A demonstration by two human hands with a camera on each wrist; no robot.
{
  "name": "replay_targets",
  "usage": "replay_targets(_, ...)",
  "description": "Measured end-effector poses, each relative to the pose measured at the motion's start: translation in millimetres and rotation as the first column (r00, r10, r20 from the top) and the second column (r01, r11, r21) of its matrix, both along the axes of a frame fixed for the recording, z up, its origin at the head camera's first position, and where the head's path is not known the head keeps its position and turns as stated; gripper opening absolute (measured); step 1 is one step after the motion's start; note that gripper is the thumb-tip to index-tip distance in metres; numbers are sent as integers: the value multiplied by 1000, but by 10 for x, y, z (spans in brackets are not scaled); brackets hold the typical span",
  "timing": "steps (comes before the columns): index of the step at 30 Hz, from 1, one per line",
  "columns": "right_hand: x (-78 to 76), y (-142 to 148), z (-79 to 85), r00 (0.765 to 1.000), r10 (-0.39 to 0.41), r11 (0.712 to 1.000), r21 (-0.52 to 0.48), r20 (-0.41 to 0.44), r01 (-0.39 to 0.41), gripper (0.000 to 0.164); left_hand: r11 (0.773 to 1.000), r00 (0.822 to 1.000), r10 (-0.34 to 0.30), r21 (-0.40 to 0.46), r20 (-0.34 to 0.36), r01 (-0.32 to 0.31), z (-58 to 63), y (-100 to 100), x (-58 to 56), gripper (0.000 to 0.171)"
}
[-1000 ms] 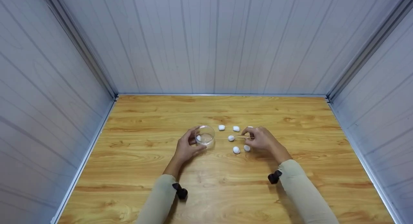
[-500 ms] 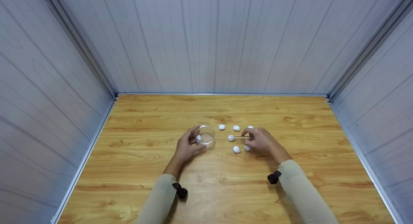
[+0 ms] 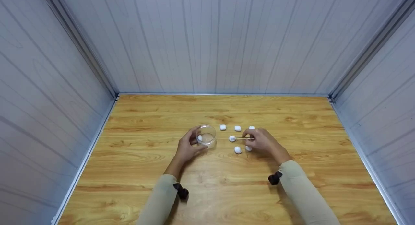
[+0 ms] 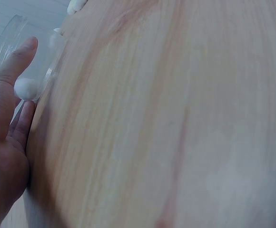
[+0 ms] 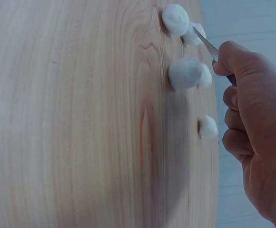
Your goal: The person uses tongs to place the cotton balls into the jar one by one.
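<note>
Grip at left: your left hand [image 3: 187, 148] holds a round clear dish [image 3: 207, 139] by its wall, thumb near, fingers farther left. One ball [image 3: 199, 138] appears to sit inside, at the left wall. To its right, six white balls [image 3: 237, 150] lie about the bench [image 3: 210, 192]: three in a far row, one middle ball [image 3: 231, 140], two nearer. Tally suggests early work: one in the dish, six out. Your tweezers [image 5: 207, 43] point left, tips at the middle ball; whether they nip it, or it is off the bench, is unclear. Farthest right, your right hand [image 3: 262, 140] pinches the tweezers. Materials, left to right: dish smooth, glass or plastic unclear; balls matte, soft-looking, cotton-like, some round, some blocky; tweezers slim, metallic, tapering. Bench has yellow wood grain.
</note>
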State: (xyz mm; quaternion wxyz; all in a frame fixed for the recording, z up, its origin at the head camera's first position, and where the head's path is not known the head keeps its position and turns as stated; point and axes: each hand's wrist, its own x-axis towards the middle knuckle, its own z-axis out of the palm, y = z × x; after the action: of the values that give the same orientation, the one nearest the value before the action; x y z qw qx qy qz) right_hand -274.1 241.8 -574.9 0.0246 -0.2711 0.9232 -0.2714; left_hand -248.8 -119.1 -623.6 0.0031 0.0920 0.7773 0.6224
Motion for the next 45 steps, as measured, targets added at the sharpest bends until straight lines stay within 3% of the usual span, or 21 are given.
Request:
replay_targets(21, 29, -5, 8, 1000, -26, 1000, -1, -11, 26, 19, 1000, 1000, 4, -8, -20, -4, 8, -4, 16, 85)
replay_targets(34, 19, 15, 104, 999, -36, 999, -35, -2, 36, 21, 1000, 1000, 3, 6, -6, -3, 29, 3, 10, 85)
replay_targets(45, -39, 27, 197, 998, -23, 999, -47, -56, 20, 23, 999, 1000, -4, -33, -26, 3, -19, -18, 4, 86)
